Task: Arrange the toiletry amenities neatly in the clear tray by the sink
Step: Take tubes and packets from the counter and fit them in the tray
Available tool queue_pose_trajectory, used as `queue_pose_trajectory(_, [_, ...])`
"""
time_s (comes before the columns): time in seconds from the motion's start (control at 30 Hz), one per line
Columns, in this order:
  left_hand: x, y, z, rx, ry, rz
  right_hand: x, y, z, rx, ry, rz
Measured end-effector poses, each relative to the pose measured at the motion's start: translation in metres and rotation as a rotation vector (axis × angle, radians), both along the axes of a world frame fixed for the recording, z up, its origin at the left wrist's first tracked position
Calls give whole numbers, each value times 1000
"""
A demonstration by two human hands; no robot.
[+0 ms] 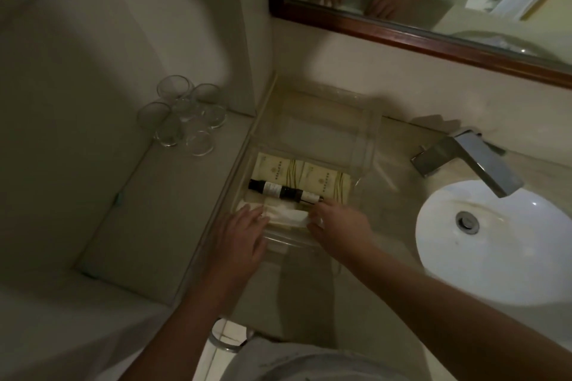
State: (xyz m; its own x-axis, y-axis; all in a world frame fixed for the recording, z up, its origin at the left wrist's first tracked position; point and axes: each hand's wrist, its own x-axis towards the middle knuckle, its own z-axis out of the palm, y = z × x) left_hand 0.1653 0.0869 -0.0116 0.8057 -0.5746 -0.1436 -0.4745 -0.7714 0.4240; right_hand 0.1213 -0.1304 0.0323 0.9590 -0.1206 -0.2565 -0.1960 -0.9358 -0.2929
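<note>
A clear tray point(368, 145) lies on the counter left of the sink. Inside it, cream amenity boxes point(305, 178) lie side by side in a row. Two dark small bottles point(280, 190) lie end to end in front of them. A white wrapped packet point(286, 216) sits along the tray's near edge. My left hand point(238, 233) rests flat on the packet's left end, fingers spread. My right hand point(337, 226) pinches the packet's right end between thumb and fingers.
Several upturned drinking glasses point(182, 117) stand on the ledge to the left. A white basin point(495, 244) with a chrome faucet point(470, 158) is at the right. A wood-framed mirror point(402, 31) hangs behind. Tiled walls close off the left side.
</note>
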Motion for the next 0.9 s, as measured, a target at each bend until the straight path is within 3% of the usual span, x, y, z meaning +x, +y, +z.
queue_pose_trajectory(0.5, [-3,1,6,-54,-44,15,6,7,-11,-64,40,55])
queue_pose_trajectory(0.9, [9,-7,6,-79,-66,-12,13,2,-1,-43,36,-143])
